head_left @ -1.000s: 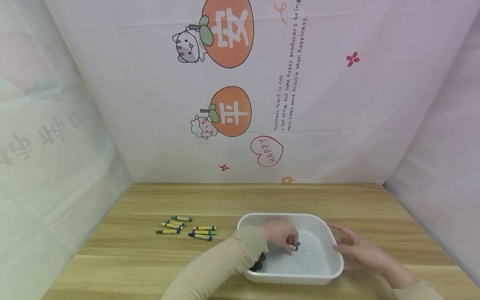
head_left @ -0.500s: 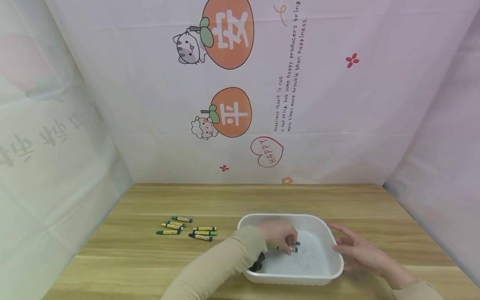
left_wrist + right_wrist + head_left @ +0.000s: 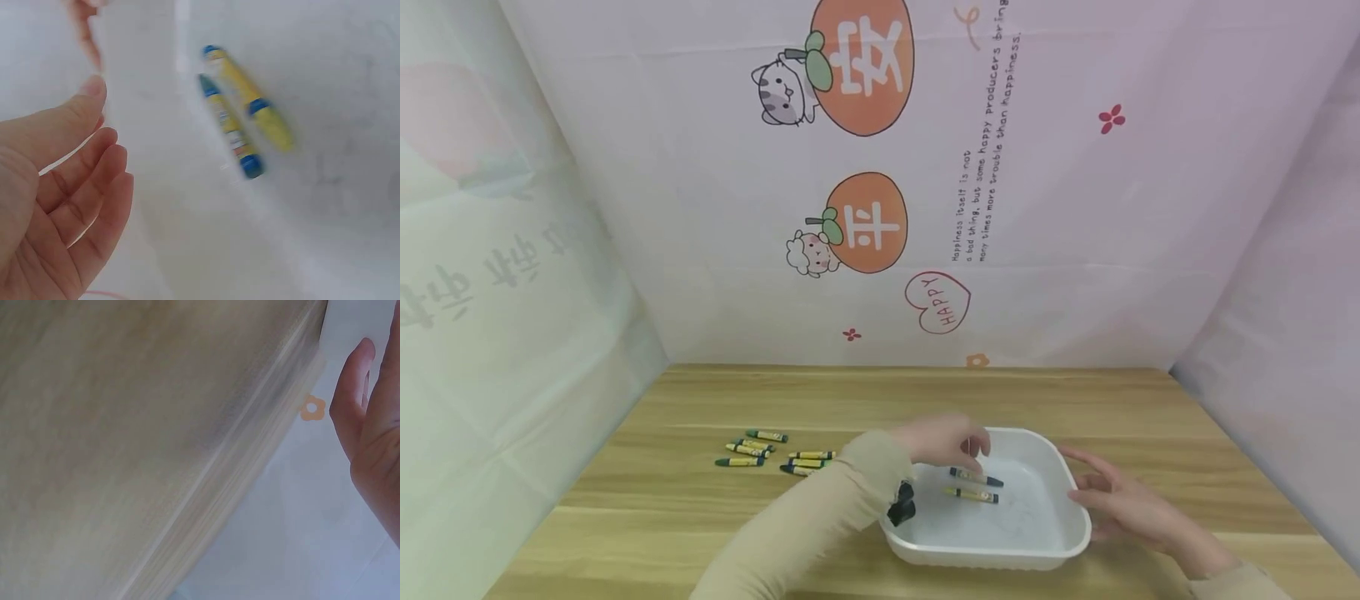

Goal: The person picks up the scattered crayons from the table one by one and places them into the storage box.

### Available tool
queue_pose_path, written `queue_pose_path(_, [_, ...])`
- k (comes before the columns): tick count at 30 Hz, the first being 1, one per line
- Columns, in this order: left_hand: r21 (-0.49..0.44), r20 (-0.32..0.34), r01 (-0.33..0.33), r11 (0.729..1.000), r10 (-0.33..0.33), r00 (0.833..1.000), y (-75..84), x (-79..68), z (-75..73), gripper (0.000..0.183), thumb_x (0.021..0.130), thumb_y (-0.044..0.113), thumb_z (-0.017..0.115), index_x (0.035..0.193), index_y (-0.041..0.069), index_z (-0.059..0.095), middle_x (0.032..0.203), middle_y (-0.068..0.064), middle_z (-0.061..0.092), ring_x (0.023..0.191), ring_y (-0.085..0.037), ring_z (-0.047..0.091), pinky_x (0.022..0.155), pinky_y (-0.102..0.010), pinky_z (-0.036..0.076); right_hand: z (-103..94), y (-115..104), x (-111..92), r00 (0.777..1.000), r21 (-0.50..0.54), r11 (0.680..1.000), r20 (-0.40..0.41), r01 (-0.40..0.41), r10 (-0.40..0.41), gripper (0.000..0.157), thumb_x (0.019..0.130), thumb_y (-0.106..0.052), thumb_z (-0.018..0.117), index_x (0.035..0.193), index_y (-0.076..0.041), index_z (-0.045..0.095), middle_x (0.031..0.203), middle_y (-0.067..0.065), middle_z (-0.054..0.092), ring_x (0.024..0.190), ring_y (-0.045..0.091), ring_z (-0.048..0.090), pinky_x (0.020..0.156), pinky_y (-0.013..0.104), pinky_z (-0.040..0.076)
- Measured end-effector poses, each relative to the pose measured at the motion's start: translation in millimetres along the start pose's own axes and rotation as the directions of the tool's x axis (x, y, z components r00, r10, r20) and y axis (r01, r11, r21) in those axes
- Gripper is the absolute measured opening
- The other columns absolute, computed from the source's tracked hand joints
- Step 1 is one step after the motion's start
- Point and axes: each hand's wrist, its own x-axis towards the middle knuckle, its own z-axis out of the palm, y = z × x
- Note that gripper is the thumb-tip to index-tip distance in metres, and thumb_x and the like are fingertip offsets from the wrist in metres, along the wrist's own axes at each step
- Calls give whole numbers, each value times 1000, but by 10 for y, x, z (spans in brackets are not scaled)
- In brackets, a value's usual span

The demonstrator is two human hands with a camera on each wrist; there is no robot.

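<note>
My left hand (image 3: 942,440) is hovering empty over the back-left part of the white tub (image 3: 1072,546), fingers loose and gripping nothing. Two crayons (image 3: 974,486) are lying side by side on the tub floor just below the fingers. My right hand (image 3: 1122,507) is lying open against the tub's right wall, steadying it. Judging the step: drop made, fetching the next one. More crayons (image 3: 767,450) are lying on the table (image 3: 647,500) to the left; the next move needs a reach there and a pinch on one.
</note>
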Motion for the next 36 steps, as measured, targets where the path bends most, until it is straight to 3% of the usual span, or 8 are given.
queue_pose_path(5, [-9,-63,-35,999,34,997,-39,-215,-245,22,86,22,70,107,13,68,95,3,68,83,-1,56,73,-12,46,-8,1,-2,1000,-4,1000,-6,-3,3,52,97,-13,50,117,-59,39,114,12,52,95,23,63,76,46,56])
queue_pose_path(10, [-33,-120,-44,998,40,992,-200,-515,-418,20,87,20,68,106,11,67,100,-2,69,84,-2,58,76,-13,47,2,-13,3,1000,-16,1000,-16,-7,6,53,97,-13,51,116,-60,40,113,13,52,94,23,64,75,46,56])
queue_pose_path(16, [-108,-178,16,994,-35,983,-432,-931,-519,18,86,17,69,102,10,68,93,1,67,83,-6,59,76,-18,50,11,-30,0,1000,-15,1000,-13,-4,3,53,96,-13,51,116,-60,40,112,12,53,94,23,64,75,46,56])
queue_pose_path(24, [-154,-186,119,981,-147,971,-768,-1329,-386,13,87,18,68,99,13,68,88,4,65,80,-5,58,72,-21,51,11,-4,-6,1000,-3,1000,-10,-8,8,51,97,-14,50,118,-59,40,113,9,53,95,22,63,76,47,56])
queue_pose_path(30, [-154,-197,140,978,-169,966,-957,-1547,-185,12,87,15,68,97,10,68,88,3,66,80,-6,58,71,-22,51,10,6,-7,1000,0,1000,-12,-11,11,51,97,-13,50,119,-59,39,113,9,53,96,22,63,76,47,56])
queue_pose_path(36, [-195,-193,201,960,-239,952,-1117,-1737,27,14,84,13,71,96,7,68,91,-1,66,82,-9,58,71,-26,51,12,-9,-8,1000,-11,1000,-12,-10,10,51,98,-14,49,118,-59,39,114,12,51,95,22,63,76,46,56])
